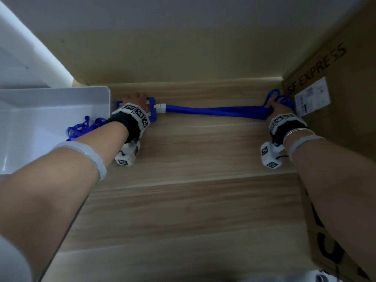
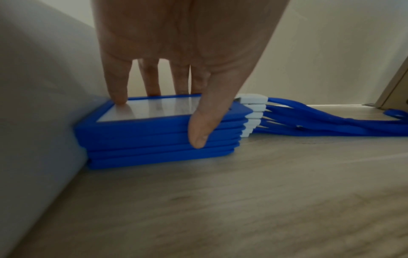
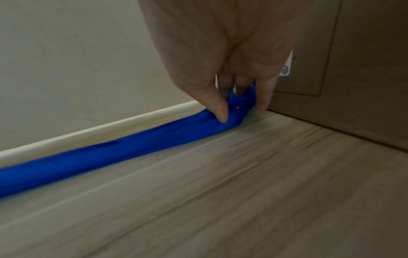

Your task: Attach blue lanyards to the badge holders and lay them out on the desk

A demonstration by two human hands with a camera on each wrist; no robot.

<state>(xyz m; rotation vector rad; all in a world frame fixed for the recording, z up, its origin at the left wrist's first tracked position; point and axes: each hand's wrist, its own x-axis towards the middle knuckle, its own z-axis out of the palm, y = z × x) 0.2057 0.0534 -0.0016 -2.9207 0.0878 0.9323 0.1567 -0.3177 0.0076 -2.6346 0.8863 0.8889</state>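
A stack of several blue badge holders lies on the wooden desk against a white bin. My left hand grips the stack: the thumb lies down its near side and the fingers reach over the top to the far edge. White clips join the holders to a bundle of blue lanyards, which stretches right along the back of the desk. My right hand pinches the far end of the bundle between thumb and fingers, beside a cardboard box.
The white bin at the left holds loose blue lanyards. A large cardboard box with a shipping label stands along the right side. A wall runs close behind the lanyards.
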